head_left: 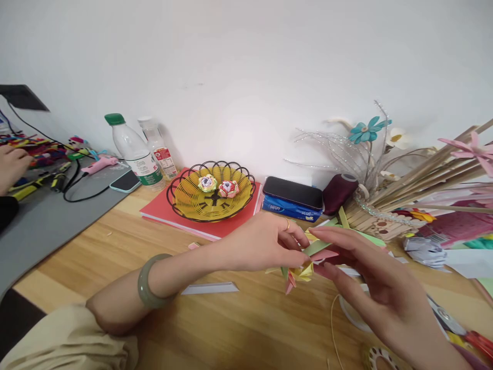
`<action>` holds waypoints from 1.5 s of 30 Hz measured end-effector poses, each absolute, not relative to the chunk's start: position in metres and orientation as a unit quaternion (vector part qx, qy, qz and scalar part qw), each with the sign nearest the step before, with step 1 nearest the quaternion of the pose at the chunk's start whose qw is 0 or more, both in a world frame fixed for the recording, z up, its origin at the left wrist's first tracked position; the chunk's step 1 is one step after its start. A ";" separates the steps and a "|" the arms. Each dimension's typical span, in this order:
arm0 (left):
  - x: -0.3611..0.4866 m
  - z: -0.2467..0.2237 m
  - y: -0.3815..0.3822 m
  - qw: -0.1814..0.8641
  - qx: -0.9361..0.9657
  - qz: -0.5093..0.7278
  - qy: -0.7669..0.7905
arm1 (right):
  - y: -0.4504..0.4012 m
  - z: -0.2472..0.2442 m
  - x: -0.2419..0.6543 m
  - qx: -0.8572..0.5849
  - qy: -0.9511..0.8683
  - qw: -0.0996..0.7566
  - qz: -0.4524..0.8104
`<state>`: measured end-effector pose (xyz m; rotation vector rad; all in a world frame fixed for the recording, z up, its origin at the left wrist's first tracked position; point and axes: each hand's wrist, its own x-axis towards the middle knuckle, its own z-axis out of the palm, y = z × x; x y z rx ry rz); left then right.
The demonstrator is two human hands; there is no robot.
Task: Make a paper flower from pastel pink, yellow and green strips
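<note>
My left hand (269, 241), with a ring on one finger, pinches a piece of folded paper strips (306, 271) in green, pink and yellow. On the other side of it, my right hand (377, 277) grips the paper between thumb and fingertips. Both hands hold the piece just above the wooden table, and its inner folds are partly hidden by the fingers. Beyond the hands stands a yellow woven basket (192, 208) with two folded paper balls (208, 183) in it. A pale paper strip (210, 288) lies on the table below my left forearm.
A red sheet stack (157, 208) lies under the basket, with two bottles (134, 154) behind it. A phone rests on a blue tissue pack (290, 205) beside a maroon thread spool (341, 192). Scissors (450, 318) lie at right. Another person's hand (13, 162) is at far left.
</note>
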<state>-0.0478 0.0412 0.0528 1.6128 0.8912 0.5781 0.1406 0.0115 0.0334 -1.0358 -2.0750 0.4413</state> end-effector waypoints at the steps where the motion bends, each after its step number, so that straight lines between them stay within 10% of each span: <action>1: -0.046 0.051 0.041 0.580 0.673 0.255 0.383 | 0.011 0.034 0.140 -0.425 -0.793 0.391 0.194; 14: -0.037 0.042 0.043 0.620 0.585 0.339 0.398 | 0.020 0.032 0.138 -0.508 -0.669 0.432 0.328; 31: -0.029 0.029 0.030 0.552 0.596 0.382 0.441 | 0.016 0.025 0.138 -0.449 -0.824 0.347 -0.014; 45: -0.026 0.017 0.022 0.481 0.622 0.445 0.429 | 0.003 0.024 0.131 -0.446 -0.798 0.405 -0.012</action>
